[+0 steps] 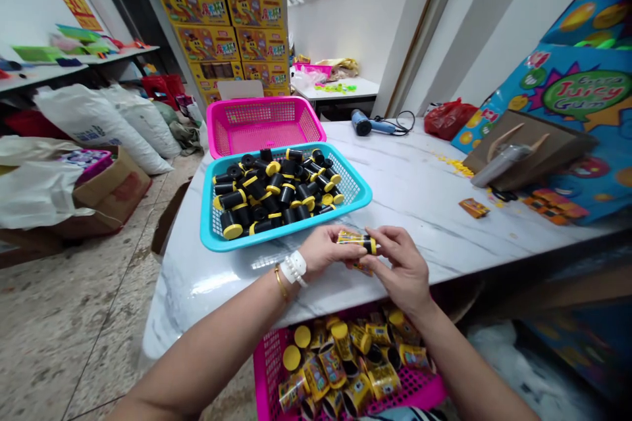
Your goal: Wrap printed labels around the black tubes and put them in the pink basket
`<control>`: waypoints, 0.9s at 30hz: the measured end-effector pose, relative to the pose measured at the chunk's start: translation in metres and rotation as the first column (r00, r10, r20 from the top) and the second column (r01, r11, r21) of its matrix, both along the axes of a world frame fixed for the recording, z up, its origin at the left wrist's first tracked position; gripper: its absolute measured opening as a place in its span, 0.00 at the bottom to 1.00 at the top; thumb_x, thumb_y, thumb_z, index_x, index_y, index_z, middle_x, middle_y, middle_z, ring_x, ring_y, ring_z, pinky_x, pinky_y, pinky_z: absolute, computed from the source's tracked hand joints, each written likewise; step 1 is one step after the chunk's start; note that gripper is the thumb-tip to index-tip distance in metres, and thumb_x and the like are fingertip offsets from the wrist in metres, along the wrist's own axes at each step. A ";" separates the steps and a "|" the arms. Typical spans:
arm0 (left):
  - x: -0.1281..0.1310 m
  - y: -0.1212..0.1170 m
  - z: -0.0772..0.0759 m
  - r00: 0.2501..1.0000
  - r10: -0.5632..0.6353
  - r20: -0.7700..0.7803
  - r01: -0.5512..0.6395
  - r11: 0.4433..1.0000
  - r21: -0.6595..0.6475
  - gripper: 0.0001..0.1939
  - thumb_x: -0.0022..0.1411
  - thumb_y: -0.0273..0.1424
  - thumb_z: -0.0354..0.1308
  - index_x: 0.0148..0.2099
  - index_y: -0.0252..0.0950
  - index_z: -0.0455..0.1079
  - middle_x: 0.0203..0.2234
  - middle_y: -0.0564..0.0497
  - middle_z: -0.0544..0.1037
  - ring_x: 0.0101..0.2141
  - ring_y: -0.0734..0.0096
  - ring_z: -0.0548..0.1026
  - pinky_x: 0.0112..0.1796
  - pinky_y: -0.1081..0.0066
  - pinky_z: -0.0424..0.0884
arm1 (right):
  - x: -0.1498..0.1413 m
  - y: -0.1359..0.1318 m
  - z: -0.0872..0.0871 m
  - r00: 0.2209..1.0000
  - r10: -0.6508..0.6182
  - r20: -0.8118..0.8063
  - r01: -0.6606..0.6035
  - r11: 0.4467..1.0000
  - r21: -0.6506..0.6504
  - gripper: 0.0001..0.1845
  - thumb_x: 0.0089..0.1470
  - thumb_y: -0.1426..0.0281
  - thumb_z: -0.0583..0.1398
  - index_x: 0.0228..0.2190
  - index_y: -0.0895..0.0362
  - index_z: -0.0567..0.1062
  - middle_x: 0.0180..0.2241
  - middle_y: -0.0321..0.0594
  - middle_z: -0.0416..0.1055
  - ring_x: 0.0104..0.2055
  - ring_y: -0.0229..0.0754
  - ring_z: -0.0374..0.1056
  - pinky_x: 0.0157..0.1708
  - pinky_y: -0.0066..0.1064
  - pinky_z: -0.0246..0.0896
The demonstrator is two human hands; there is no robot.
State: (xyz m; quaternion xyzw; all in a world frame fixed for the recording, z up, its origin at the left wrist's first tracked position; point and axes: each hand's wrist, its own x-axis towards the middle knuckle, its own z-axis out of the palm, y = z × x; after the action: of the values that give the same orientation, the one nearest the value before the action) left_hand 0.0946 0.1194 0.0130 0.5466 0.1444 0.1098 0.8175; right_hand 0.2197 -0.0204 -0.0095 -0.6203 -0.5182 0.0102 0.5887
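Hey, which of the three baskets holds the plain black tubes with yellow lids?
The turquoise basket on the white table. It's the only one that isn't pink; the pink basket below the table's edge holds yellow printed tubes.

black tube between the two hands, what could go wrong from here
The black tube is held in the fingers of the left hand and right hand near the table's edge, so a slip might drop it into the lower pink basket.
The printed yellow wrapper leaves part of the tube bare, so it could end up crooked.
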 end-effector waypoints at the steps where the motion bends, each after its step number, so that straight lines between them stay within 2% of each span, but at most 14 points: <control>1: 0.000 0.000 0.000 1.000 -0.015 -0.015 0.015 1.000 -0.004 0.24 0.43 0.40 0.77 0.36 0.28 0.77 0.26 0.50 0.78 0.23 0.78 0.72 0.28 0.74 0.68 | 0.002 0.000 0.004 0.999 0.054 0.006 -0.054 0.998 -0.029 0.24 0.54 0.68 0.68 0.54 0.45 0.78 0.43 0.41 0.70 0.42 0.42 0.71 0.40 0.35 0.74; 4: -0.001 0.001 0.002 0.996 -0.076 -0.040 0.074 0.996 -0.057 0.25 0.46 0.42 0.76 0.39 0.29 0.77 0.26 0.49 0.78 0.24 0.76 0.74 0.27 0.75 0.69 | 0.010 -0.004 0.013 0.982 0.186 0.027 -0.183 0.979 -0.085 0.24 0.56 0.69 0.66 0.54 0.45 0.77 0.43 0.41 0.72 0.46 0.43 0.72 0.45 0.36 0.73; 6: -0.001 0.002 0.002 0.993 -0.106 -0.055 0.099 0.987 -0.127 0.26 0.49 0.45 0.74 0.42 0.30 0.76 0.27 0.48 0.79 0.24 0.74 0.76 0.25 0.75 0.69 | 0.016 -0.007 0.014 0.981 0.193 0.031 -0.190 0.977 -0.096 0.21 0.57 0.69 0.66 0.52 0.45 0.79 0.43 0.41 0.74 0.45 0.43 0.73 0.45 0.36 0.73; 8: -0.001 0.005 0.001 0.990 -0.097 -0.098 0.078 0.981 -0.178 0.27 0.48 0.45 0.74 0.42 0.31 0.75 0.28 0.47 0.79 0.23 0.73 0.76 0.23 0.75 0.68 | 0.019 -0.010 0.011 0.988 0.152 0.009 -0.151 0.984 -0.096 0.21 0.56 0.69 0.66 0.52 0.46 0.80 0.43 0.42 0.75 0.44 0.43 0.74 0.43 0.36 0.74; 11: 0.001 0.005 -0.001 0.992 -0.026 -0.127 0.009 0.991 -0.131 0.26 0.42 0.41 0.78 0.38 0.31 0.74 0.26 0.48 0.79 0.23 0.75 0.75 0.23 0.76 0.67 | 0.018 -0.011 0.003 0.996 0.088 -0.014 -0.089 0.992 -0.092 0.22 0.53 0.68 0.69 0.51 0.48 0.80 0.44 0.42 0.77 0.41 0.43 0.76 0.42 0.37 0.77; 14: 0.001 0.000 0.001 0.997 0.005 -0.073 -0.005 1.000 -0.002 0.26 0.44 0.42 0.77 0.39 0.30 0.75 0.27 0.49 0.79 0.23 0.77 0.73 0.28 0.75 0.69 | 0.011 -0.009 -0.001 0.998 0.043 0.040 -0.040 0.996 -0.086 0.18 0.52 0.67 0.70 0.47 0.48 0.82 0.42 0.41 0.79 0.39 0.43 0.77 0.44 0.39 0.77; 17: 0.001 -0.004 0.005 1.000 0.005 -0.021 -0.004 0.998 0.057 0.25 0.47 0.42 0.76 0.41 0.30 0.76 0.28 0.49 0.79 0.24 0.78 0.72 0.31 0.74 0.70 | 0.004 -0.008 -0.001 0.997 0.002 0.073 0.002 0.999 -0.052 0.18 0.54 0.67 0.69 0.47 0.47 0.82 0.42 0.41 0.78 0.41 0.43 0.77 0.44 0.37 0.77; 20: 0.000 -0.002 0.007 0.998 -0.050 -0.022 0.050 0.999 0.009 0.26 0.51 0.46 0.73 0.43 0.31 0.76 0.30 0.49 0.79 0.25 0.76 0.74 0.31 0.74 0.71 | 0.004 -0.005 -0.001 0.994 -0.004 0.105 0.006 1.000 -0.016 0.18 0.54 0.70 0.69 0.48 0.46 0.82 0.42 0.41 0.77 0.41 0.42 0.76 0.42 0.36 0.77; 23: 0.000 0.007 0.003 0.988 -0.086 -0.127 0.077 0.994 -0.074 0.29 0.53 0.52 0.69 0.44 0.32 0.73 0.30 0.46 0.79 0.24 0.73 0.76 0.26 0.74 0.70 | 0.011 -0.004 -0.002 0.986 -0.011 0.163 0.011 1.000 -0.003 0.19 0.54 0.71 0.68 0.48 0.46 0.82 0.41 0.41 0.77 0.42 0.43 0.76 0.43 0.36 0.77; 25: 0.000 0.012 0.000 0.980 -0.083 -0.180 0.067 0.994 -0.090 0.29 0.51 0.52 0.70 0.40 0.31 0.73 0.28 0.46 0.78 0.23 0.73 0.75 0.22 0.76 0.66 | 0.016 -0.003 -0.003 0.979 0.006 0.203 -0.004 1.000 -0.014 0.19 0.54 0.72 0.68 0.48 0.46 0.81 0.41 0.41 0.78 0.42 0.43 0.76 0.44 0.37 0.76; 27: 0.000 0.014 -0.004 0.987 -0.055 -0.152 0.049 0.998 -0.044 0.26 0.49 0.49 0.72 0.37 0.31 0.73 0.27 0.48 0.77 0.22 0.76 0.72 0.22 0.77 0.64 | 0.018 -0.005 -0.003 0.974 0.029 0.225 -0.024 0.999 -0.026 0.20 0.53 0.72 0.69 0.49 0.47 0.81 0.43 0.42 0.79 0.42 0.44 0.77 0.45 0.38 0.76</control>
State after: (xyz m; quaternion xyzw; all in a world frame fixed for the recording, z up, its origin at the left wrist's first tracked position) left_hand 0.0944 0.1334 0.0094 0.5407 0.1945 0.0431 0.8173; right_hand 0.2381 -0.0250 -0.0128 -0.6171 -0.5896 -0.0463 0.5190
